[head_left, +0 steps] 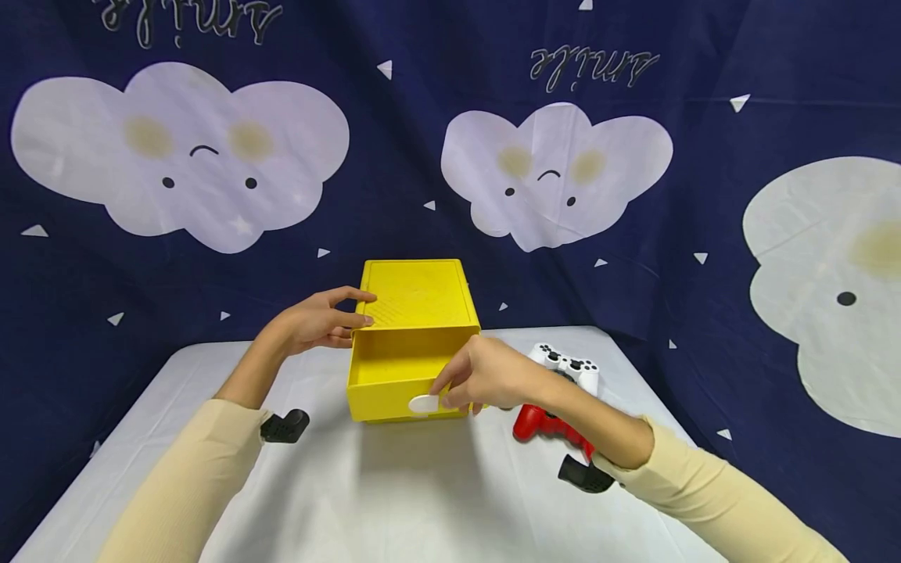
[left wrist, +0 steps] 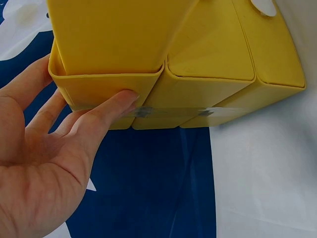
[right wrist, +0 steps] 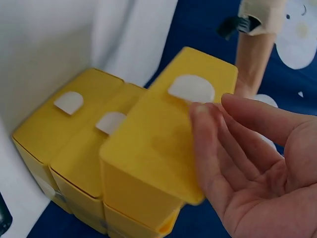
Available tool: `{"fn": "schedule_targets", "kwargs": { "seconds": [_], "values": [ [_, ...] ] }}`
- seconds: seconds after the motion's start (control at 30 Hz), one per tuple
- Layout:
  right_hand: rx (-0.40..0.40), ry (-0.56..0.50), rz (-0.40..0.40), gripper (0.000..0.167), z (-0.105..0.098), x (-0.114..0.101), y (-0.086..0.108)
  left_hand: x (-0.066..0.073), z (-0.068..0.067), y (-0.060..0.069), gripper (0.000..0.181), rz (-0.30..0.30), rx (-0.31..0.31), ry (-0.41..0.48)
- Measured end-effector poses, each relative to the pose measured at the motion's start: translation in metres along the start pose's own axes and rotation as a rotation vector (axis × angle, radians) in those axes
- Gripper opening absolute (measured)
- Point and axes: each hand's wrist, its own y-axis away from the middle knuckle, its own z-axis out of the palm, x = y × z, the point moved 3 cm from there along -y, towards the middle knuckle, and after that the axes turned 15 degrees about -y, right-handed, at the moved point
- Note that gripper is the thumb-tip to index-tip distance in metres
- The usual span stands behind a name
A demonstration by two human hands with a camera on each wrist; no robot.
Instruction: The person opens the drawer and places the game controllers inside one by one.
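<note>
A yellow box of stacked drawers (head_left: 418, 293) stands on the white table, its top drawer (head_left: 394, 401) pulled out and seen empty inside. My left hand (head_left: 317, 322) rests on the box's upper left edge and side; in the left wrist view that hand (left wrist: 54, 144) has its fingers spread along the yellow casing. My right hand (head_left: 493, 374) is at the drawer's front, with thumb and fingers at the white rounded tab (head_left: 424, 403). In the right wrist view the fingertips (right wrist: 210, 106) touch the edge of the tab (right wrist: 192, 88). Two lower drawers (right wrist: 74, 163) with white tabs are closed.
Right of the box lie a white game controller (head_left: 566, 366) and a red one (head_left: 549, 426), partly behind my right forearm. A dark blue curtain with white clouds (head_left: 556, 176) hangs behind the white table (head_left: 415, 500).
</note>
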Motion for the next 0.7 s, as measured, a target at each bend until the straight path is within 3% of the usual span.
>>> {"fn": "schedule_targets", "kwargs": {
  "seconds": [0.17, 0.27, 0.47, 0.7],
  "values": [
    [0.059, 0.015, -0.033, 0.008, -0.021, -0.006, 0.004, 0.0, 0.0, 0.002, 0.067, 0.011, -0.005, 0.01],
    [0.121, 0.018, -0.026, 0.013, -0.038, 0.0, 0.006, 0.001, 0.001, 0.003, 0.067, 0.006, -0.007, 0.017],
    [0.24, 0.03, 0.075, 0.023, -0.071, 0.033, 0.008, 0.001, 0.001, 0.003, 0.066, -0.006, 0.001, 0.024],
    [0.304, 0.082, 0.187, 0.033, -0.093, 0.075, 0.015, 0.0, 0.001, 0.002, 0.066, -0.004, 0.0, 0.026]
  ]
}}
